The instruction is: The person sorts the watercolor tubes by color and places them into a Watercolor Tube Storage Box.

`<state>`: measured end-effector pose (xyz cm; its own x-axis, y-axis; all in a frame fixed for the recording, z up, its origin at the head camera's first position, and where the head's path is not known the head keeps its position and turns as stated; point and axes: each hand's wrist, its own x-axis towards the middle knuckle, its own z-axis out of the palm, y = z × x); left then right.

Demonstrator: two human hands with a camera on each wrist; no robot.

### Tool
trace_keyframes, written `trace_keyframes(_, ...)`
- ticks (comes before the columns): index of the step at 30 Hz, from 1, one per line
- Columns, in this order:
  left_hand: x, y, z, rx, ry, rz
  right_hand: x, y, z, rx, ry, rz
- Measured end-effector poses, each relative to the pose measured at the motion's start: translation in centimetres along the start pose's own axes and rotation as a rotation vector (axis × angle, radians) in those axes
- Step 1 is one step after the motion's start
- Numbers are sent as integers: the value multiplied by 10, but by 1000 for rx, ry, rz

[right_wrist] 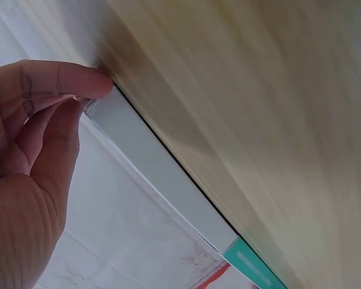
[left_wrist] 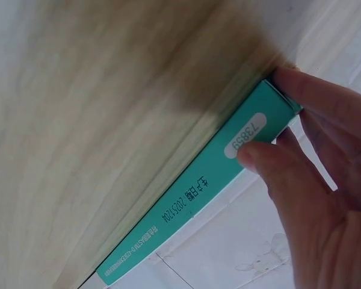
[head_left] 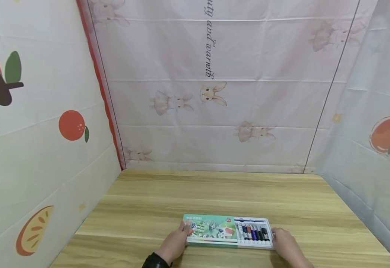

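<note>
A green paint box sleeve [head_left: 211,229] printed with plants lies near the front of the table. Out of its right end sticks a white tray [head_left: 269,243] holding a row of paint tubes [head_left: 255,233] in several colours, with a thin brush-like item along its far side. My left hand [head_left: 176,242] grips the sleeve's left end, the thumb on its green side [left_wrist: 186,198] in the left wrist view. At the opposite end my right hand [head_left: 286,243] pinches the tray's outer edge; the right wrist view shows thumb and index finger [right_wrist: 78,81] at that corner.
The wood-grain table [head_left: 215,190] stretches back to a pale curtain [head_left: 181,56] with rabbit prints. Fruit-printed sheets hang as walls on the left [head_left: 47,167] and right [head_left: 365,178].
</note>
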<state>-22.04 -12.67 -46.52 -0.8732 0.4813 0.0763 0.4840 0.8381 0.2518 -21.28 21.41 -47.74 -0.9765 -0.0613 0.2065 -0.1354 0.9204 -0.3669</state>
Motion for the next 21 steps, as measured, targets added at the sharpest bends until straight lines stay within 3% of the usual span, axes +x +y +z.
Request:
trace_keyframes(14,1,-2,2,23,-11,-17,1,-10,3,-5,-11,-15)
trace_keyframes(21,3,-1,1,6,-30,-60,2,-12,6,-25,11,-29)
